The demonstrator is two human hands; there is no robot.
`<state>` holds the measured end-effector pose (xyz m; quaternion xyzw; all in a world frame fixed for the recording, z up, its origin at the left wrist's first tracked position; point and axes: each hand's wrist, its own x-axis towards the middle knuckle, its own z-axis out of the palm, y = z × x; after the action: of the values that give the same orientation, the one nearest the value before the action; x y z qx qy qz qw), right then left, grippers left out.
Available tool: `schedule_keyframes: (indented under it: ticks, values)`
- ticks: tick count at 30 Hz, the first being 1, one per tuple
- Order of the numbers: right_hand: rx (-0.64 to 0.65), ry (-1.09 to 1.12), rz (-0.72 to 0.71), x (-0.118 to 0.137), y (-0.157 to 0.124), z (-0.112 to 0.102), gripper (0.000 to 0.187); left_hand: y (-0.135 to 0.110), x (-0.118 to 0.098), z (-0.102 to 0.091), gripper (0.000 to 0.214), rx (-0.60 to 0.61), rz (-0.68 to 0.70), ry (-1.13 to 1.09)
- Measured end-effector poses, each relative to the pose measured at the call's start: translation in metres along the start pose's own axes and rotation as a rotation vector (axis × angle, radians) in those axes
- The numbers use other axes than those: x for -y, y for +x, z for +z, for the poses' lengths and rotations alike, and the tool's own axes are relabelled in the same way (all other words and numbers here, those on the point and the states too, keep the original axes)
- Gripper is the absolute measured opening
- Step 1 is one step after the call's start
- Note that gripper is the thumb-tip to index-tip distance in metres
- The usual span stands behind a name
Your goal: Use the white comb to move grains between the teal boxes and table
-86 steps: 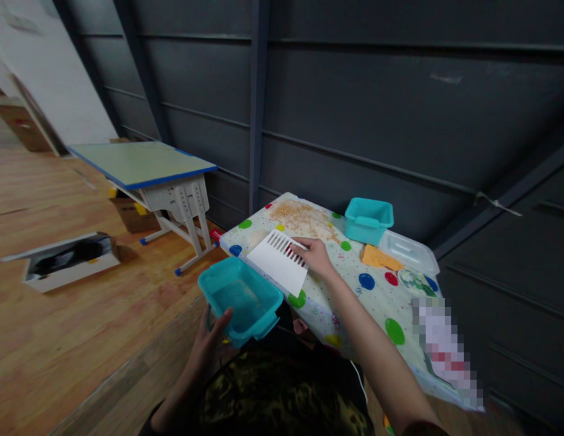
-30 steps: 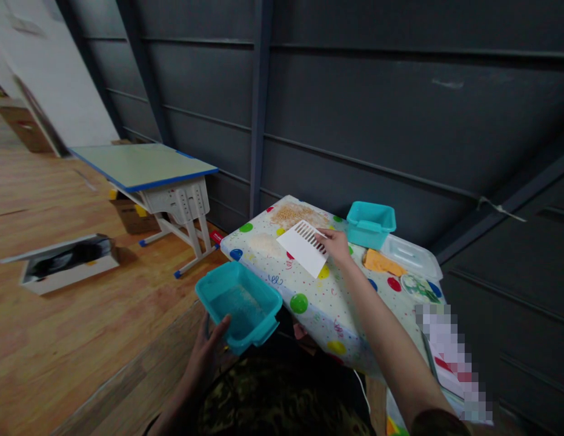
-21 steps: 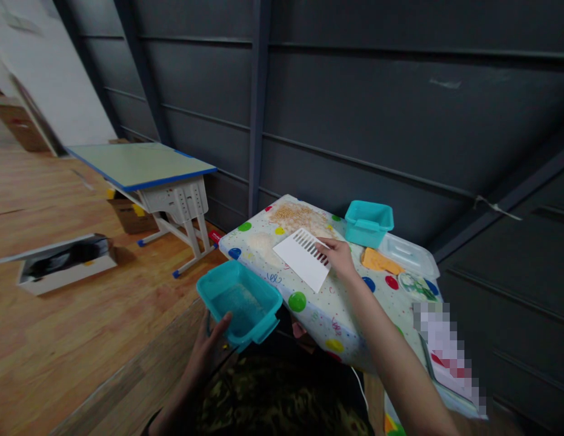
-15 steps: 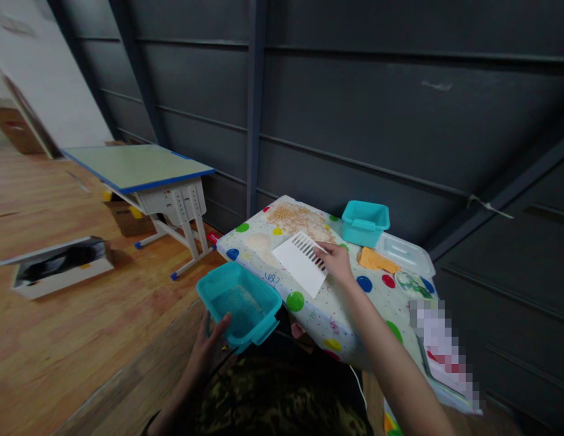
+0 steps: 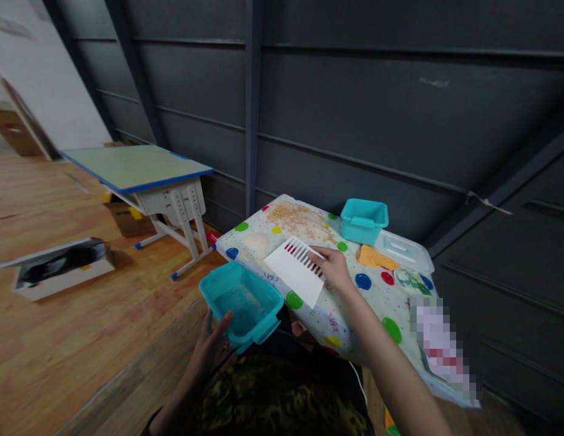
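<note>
A dark panelled wall (image 5: 354, 109) fills the far side, and up against it stands a table (image 5: 377, 303) dressed in a balloon-print cloth. Here's the left hand (image 5: 208, 342), thumb over the rim of a teal box (image 5: 260, 334), the other fingers out of sight beneath; that box hangs just off the table's near left edge, pale grains scattered on its bottom. And the right hand (image 5: 332, 266) has a white slotted card (image 5: 288, 275) pinched between thumb and fingers, held low over the near left part of the cloth, slots facing far right. Just beyond the card, a spread of yellow grains (image 5: 284, 212) trails off to the right through whitish ones; a small pale heap (image 5: 258, 242) sits to its left. Far right, a second teal box (image 5: 361, 233), with a clear lid (image 5: 409, 253) beside it and an orange cloth (image 5: 375, 257) nearer. Off left, a green-topped desk (image 5: 140, 166) stands on the wooden floor.
</note>
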<state>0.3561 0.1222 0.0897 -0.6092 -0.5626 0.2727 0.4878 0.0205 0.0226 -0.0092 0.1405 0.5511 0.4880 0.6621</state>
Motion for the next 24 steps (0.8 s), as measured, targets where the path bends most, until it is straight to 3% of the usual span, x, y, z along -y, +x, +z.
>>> schedule_keyframes:
  ticks: [4,9,15,21,24]
  values:
    - [-0.093,-0.022,0.020,-0.001,-0.007,-0.003,0.042,-0.012,-0.003,0.007,0.096,0.007,-0.007,-0.037]
    - [0.013,0.029,0.007,0.002,-0.019,0.002,0.043,-0.024,-0.008,0.014,0.092,0.043,0.013,-0.030]
    - [-0.064,0.033,0.009,0.008,-0.023,0.007,0.041,-0.019,-0.006,0.011,0.092,0.035,-0.011,-0.006]
    - [0.048,0.067,-0.034,0.013,-0.030,0.019,0.042,-0.019,-0.006,0.012,0.097,0.042,-0.003,-0.062]
    - [-0.042,0.049,-0.030,0.013,-0.019,0.014,0.041,-0.015,-0.006,0.008,0.096,0.038,0.007,-0.025]
